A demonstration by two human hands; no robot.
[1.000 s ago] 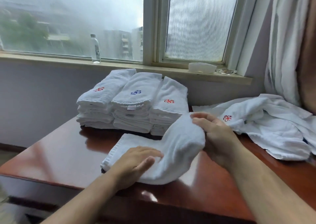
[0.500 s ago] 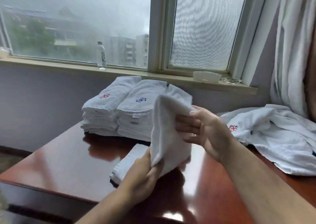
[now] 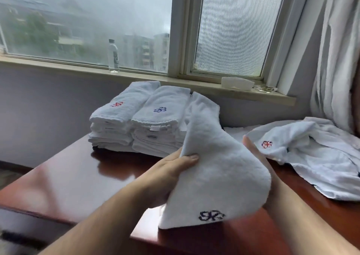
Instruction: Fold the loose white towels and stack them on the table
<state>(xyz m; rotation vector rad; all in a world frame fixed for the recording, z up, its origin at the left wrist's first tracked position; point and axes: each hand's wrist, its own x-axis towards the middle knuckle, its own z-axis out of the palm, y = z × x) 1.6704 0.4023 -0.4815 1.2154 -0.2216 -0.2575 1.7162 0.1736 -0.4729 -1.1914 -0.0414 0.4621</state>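
I hold a folded white towel (image 3: pixel 220 178) with a dark blue emblem above the red-brown table (image 3: pixel 64 182). My left hand (image 3: pixel 167 174) grips its left edge, thumb on top. My right hand (image 3: pixel 259 169) is behind the towel's right side, mostly hidden, its fingers against the cloth. Behind the towel stand stacks of folded white towels (image 3: pixel 140 124) with red and blue emblems. A heap of loose white towels (image 3: pixel 311 157) lies at the right of the table.
A window sill (image 3: pixel 136 75) runs behind the table, with a clear water bottle (image 3: pixel 113 55) and a white container (image 3: pixel 237 83) on it. A curtain (image 3: pixel 335 50) hangs at the right. The table's front edge is just below my forearms.
The towel went from lying half-folded on the table to being lifted clear of it in both hands; its blue emblem now faces me. My view has moved closer.
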